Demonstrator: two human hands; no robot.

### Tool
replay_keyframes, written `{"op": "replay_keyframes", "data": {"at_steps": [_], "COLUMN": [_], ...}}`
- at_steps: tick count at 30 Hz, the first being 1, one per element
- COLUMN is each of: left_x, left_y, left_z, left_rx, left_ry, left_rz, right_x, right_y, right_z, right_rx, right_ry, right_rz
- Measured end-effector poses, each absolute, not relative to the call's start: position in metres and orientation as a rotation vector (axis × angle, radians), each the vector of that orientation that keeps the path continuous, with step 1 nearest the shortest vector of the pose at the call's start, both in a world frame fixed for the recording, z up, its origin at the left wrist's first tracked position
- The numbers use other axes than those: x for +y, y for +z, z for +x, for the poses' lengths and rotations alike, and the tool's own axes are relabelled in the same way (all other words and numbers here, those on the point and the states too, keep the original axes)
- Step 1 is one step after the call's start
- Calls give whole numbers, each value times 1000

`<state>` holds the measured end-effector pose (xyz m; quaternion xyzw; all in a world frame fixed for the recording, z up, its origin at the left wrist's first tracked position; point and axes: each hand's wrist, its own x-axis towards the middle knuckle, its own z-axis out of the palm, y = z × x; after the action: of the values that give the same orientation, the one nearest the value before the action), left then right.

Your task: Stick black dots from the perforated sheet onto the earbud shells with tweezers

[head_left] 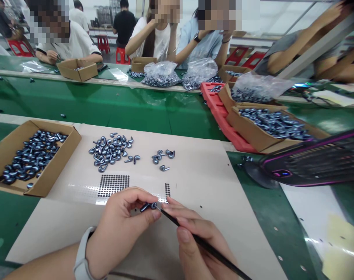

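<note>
Between the thumb and fingers of my left hand (126, 225) is a dark blue earbud (147, 206), its round end turned to the right. My right hand (197, 237) grips a thin black tweezers-like tool (206, 245), whose fine tip meets the earbud's round end. Just beyond my hands lies a clear sheet of small black dots (113, 185). A loose pile of earbuds (111, 149) rests behind it, with a smaller group (162, 155) to the right.
At the left stands a cardboard box of earbuds (73, 146). A fan (311, 161) is on the right, near another filled cardboard box (246, 126) and a red tray (220, 112). Bagged earbuds (161, 76) and several people are across the green bench (121, 103).
</note>
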<state>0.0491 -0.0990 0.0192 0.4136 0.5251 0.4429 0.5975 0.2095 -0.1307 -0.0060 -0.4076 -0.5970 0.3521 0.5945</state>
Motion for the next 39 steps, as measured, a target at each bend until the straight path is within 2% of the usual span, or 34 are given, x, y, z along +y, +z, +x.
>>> {"op": "replay_keyframes", "data": {"at_steps": [10, 21, 39], "left_x": [-99, -99, -99], "left_y": [19, 24, 21], "left_z": [50, 48, 47], "left_rx": [1153, 1203, 1225], "left_ry": [1004, 1072, 1028], "left_rz": [845, 996, 1066], "right_x": [-129, -124, -127], "right_y": [-9, -7, -4], "right_z": [202, 205, 216], "right_rx": [-1271, -1207, -1540], "right_ry": [837, 827, 705], "right_rz": [-923, -845, -925]}}
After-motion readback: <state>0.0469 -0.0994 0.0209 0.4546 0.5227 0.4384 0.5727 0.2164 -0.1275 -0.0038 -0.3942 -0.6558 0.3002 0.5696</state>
